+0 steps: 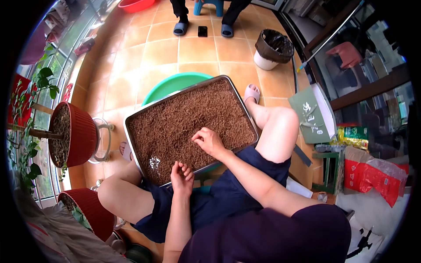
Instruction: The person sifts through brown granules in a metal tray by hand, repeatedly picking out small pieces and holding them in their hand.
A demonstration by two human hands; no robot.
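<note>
A large metal tray [130, 136] lies tilted across my lap, filled with small brown grains [184, 118]. Above the grains near the tray's middle is my right hand [208, 142], its thumb and forefinger pinched together; whatever is between them is too small to make out. Over the tray's near edge, my left hand [182, 175] is turned up with its fingers curled; anything inside them cannot be made out. A small white patch [154, 162] shows on the grains at the left, beside my left hand. Under the tray's far side sits a green basin [173, 83].
Red-brown plant pots [83, 136] stand on the left. Another person's slippered feet [180, 29] and a phone [202, 31] are at the far side. A lined bin [266, 60], a green box [309, 116] and a red bag [372, 175] stand on the right.
</note>
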